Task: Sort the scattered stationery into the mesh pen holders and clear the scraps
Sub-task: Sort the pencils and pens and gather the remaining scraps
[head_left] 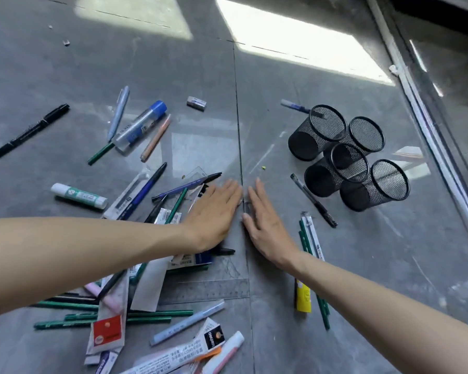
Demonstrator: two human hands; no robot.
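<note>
Both hands lie flat and open, palms down, fingers straight and gripping nothing. The left hand (214, 214) is at the edge of a heap of pens and wrappers, and the right hand (265, 222) is just beside it across a seam in the grey floor (281, 76).

To the right stand four black mesh pen holders (349, 163), clustered and touching. A black pen (314, 201) lies near them and a white and blue pen (295, 105) lies behind them.

The rest of the stationery is scattered on the left:
- a black marker (30, 130)
- a white and green glue stick (79, 195)
- a blue-capped tube (141, 125)
- a peach pen (156, 139)
- a pale blue pen (118, 113)
- an eraser (196, 103), lying apart farther back

Under the left forearm are green pencils (157, 313), torn packaging (107, 327) and a clear ruler (206, 291). Under the right forearm lie more green pencils and a yellow pack (304, 296).
</note>
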